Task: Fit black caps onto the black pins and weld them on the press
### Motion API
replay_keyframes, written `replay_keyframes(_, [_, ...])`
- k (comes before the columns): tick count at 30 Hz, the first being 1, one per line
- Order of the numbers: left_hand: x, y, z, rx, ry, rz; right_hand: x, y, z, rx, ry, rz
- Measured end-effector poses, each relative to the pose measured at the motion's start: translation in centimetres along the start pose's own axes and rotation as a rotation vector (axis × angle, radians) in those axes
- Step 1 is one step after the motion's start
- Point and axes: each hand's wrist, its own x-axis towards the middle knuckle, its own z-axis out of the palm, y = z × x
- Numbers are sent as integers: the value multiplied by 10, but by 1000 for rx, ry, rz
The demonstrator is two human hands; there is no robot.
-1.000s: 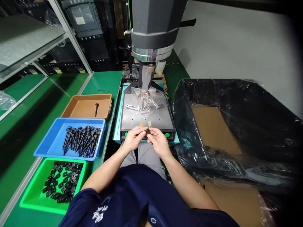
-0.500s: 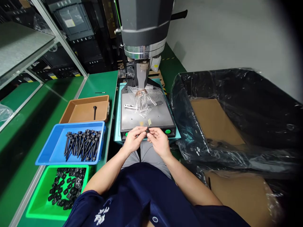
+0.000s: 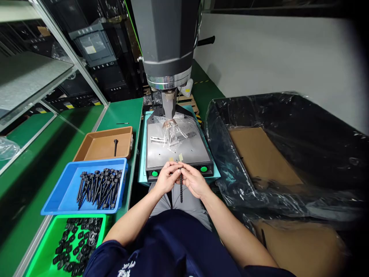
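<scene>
Both hands meet over my lap, just in front of the machine's base (image 3: 178,150). Between them hangs a long black ribbed rod (image 3: 181,190), pointing down toward me; its upper end is hidden by the fingers. My left hand (image 3: 167,177) closes its fingertips at the top of the rod. From the other side, my right hand (image 3: 194,179) pinches the same top end. Similar black rods with wide heads (image 3: 99,186) fill part of a blue tray (image 3: 59,188) at the left. Small black square parts (image 3: 76,244) lie in a green tray (image 3: 40,250).
A brown tray (image 3: 95,142) holds one black rod (image 3: 115,147). The machine's head (image 3: 168,42) stands above a metal plate with clear plastic film (image 3: 174,132). Green buttons (image 3: 203,169) flank my hands. At right stands a black plastic-lined bin (image 3: 225,154) with cardboard (image 3: 262,154).
The ribbed rod now shows hanging down below my fingers; before, only a small dark bit showed between them. My view has tilted up slightly.
</scene>
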Motion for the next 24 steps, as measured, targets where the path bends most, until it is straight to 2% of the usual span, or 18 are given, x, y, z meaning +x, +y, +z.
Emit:
replay_keyframes(2, [4, -6, 1, -28, 22, -25, 8, 1, -7, 11, 20, 6])
replay_keyframes(4, [12, -13, 0, -100, 102, -86, 22, 0, -16, -1, 83, -19])
replay_keyframes(6, [25, -19, -6, -233, 215, -182, 40, -4, -24, -47, 175, -50])
replay_keyframes(8, [42, -23, -14, -423, 279, -265, 62, -9, -28, -102, 238, -65])
replay_keyframes(10, [58, -23, -24, -603, 261, -288, 86, -16, -28, -138, 253, -53])
replay_keyframes(13, [78, -19, -35, -749, 143, -244, 119, -27, -23, -167, 209, 5])
replay_keyframes(16, [92, -14, -39, -740, 87, -173, 147, -35, -20, -188, 183, -20])
replay_keyframes(20, [117, -16, -47, -628, 207, -114, 176, -49, -26, -247, 240, -195])
replay_keyframes(24, [153, -24, -64, -456, 288, -72, 200, -71, -36, -292, 263, -267])
